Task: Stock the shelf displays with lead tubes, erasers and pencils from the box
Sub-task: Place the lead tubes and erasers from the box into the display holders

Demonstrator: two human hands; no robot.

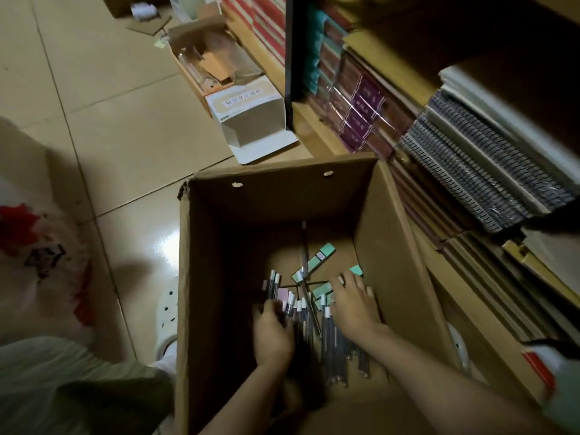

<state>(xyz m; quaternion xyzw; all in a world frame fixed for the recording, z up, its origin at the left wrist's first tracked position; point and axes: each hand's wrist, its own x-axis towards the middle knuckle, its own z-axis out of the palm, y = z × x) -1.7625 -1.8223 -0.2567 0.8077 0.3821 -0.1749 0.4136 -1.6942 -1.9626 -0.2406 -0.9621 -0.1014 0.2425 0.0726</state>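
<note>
Left hand: the left hand (272, 335) is deep in the box (405, 246), near its left wall, fingers curled round a small bunch of pencils (277, 288) whose white-capped ends stick up past the knuckles.
Right hand: the right hand (353, 304) lies flat with fingers spread over the loose stock near the right wall; it presses or rakes and grasps nothing.
Pencils: more dark pencils lie side by side on the box floor between the two hands, running toward the near edge.
Tubes: several green lead tubes (320, 259) lie scattered just beyond the right hand, toward the middle of the floor.
Erasers: I cannot pick any out for certain; a pale pink piece by the left hand is too unclear to name.
Box: mostly bare cardboard at the far end, so little stock remains.
Shelf: the shelf (317, 127) beyond and to the right holds packed notebooks (477, 164).
Progress: judged late in the task; these last pencils and tubes are left to gather and carry to the displays.
</note>
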